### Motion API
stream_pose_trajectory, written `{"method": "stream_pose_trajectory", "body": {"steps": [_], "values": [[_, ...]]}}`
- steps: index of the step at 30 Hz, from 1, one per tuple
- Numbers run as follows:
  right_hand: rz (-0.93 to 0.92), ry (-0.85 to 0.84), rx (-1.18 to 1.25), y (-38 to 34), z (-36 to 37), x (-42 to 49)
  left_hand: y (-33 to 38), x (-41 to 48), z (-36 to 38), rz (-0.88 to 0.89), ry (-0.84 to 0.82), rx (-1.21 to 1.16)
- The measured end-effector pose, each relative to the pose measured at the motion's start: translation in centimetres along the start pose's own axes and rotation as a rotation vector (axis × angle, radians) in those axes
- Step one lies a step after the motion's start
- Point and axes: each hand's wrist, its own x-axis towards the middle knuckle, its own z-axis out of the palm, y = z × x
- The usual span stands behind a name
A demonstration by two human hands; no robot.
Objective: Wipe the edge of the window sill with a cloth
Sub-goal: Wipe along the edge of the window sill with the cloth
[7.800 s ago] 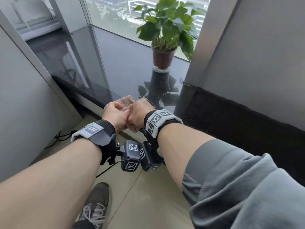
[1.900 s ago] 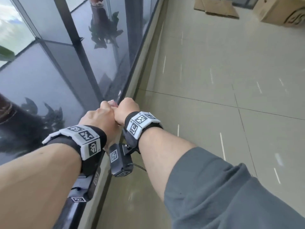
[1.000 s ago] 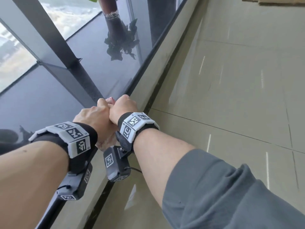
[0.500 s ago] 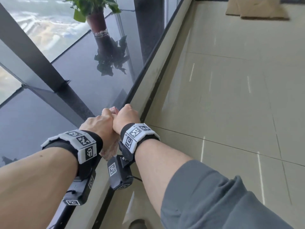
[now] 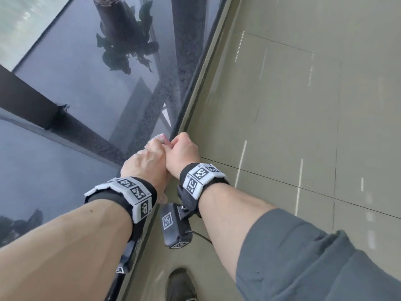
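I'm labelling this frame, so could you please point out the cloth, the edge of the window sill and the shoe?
cloth (image 5: 160, 137), head view, on the pink fold showing above the fists.
window sill edge (image 5: 196, 83), head view, on its dark front rim.
shoe (image 5: 181, 286), head view, on its dark upper.

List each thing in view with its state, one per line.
left hand: closed on the cloth, at the sill edge.
right hand: closed on the cloth, touching the left hand.
cloth: bunched, mostly hidden by the hands, tip showing.
window sill: dark, glossy, reflecting a potted plant.
right sleeve: pushed up the forearm.
shoe: on the floor, blurred.
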Motion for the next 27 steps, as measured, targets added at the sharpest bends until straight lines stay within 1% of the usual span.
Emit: {"method": "stream_pose_trajectory", "body": {"steps": [3,12,21,27], "values": [[0.006,-0.014,-0.001,-0.7,-0.9,1.1,0.6,1.1,-0.5,-0.045,0.009,0.013],[0.001,0.058,-0.016,-4.7,-5.8,6.4,3.9,7.9,-4.6,-0.009,0.029,0.014],[0.054,0.156,0.032,-9.8,-11.0,13.6,6.7,17.4,-9.2,0.113,0.031,0.058],[0.067,0.187,0.021,-11.7,-13.6,16.8,8.6,21.3,-11.2,0.152,0.021,0.032]]}}
